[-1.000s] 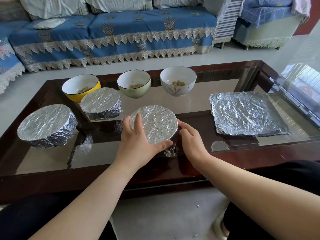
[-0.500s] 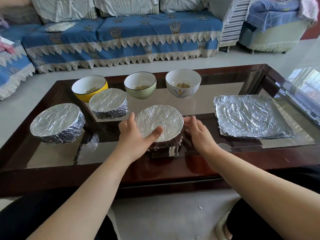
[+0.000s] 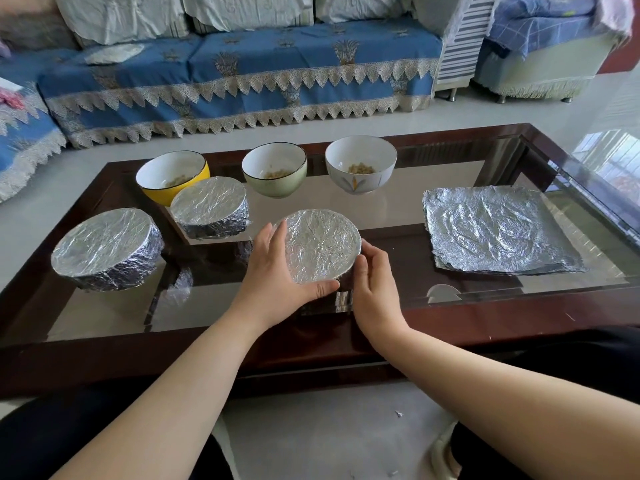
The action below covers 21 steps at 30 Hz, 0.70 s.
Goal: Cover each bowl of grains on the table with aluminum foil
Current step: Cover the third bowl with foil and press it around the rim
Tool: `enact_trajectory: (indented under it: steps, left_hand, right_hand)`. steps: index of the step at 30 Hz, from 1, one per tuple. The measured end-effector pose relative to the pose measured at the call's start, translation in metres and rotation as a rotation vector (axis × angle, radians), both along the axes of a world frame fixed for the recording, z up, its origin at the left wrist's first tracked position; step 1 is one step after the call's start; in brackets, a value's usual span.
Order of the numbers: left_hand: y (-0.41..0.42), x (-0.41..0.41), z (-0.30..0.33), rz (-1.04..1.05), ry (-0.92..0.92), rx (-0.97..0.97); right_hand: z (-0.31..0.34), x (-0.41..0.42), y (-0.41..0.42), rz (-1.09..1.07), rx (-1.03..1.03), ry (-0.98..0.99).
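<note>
A foil-covered bowl (image 3: 322,244) stands near the front middle of the glass table (image 3: 391,216). My left hand (image 3: 273,271) wraps its left side, thumb curled along the front rim. On the bowl's right side my right hand (image 3: 374,285) presses the foil with curled fingers. Two other foil-covered bowls (image 3: 107,251) (image 3: 209,206) sit to the left. Behind them stand three uncovered bowls with grains: yellow (image 3: 171,174), green (image 3: 274,169) and white (image 3: 360,164). A stack of foil sheets (image 3: 495,230) lies flat at the right.
The table has a dark wooden frame (image 3: 311,344) close to my knees. A blue-covered sofa (image 3: 242,74) runs along the far side, with a pale tiled floor (image 3: 554,112) between. Small foil scraps lie on the floor by my feet.
Both hands have shifted around the middle bowl's rim, the right hand sliding toward the front. The camera has moved a little; the bowl stays in place.
</note>
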<state>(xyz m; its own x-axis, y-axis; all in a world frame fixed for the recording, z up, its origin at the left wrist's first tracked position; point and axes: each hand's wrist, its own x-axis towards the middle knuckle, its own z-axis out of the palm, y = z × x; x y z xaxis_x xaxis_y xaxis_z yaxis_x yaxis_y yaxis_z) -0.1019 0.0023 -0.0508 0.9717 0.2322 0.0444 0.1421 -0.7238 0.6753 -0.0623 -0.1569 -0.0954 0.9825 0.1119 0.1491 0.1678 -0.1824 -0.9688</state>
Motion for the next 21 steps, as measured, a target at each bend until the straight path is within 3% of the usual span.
enact_trajectory:
  steps: [21]
  left_hand:
    - [-0.01, 0.001, -0.006, 0.06, -0.059, 0.015]
  right_hand:
    - [0.006, 0.021, 0.024, -0.31, 0.318, 0.332]
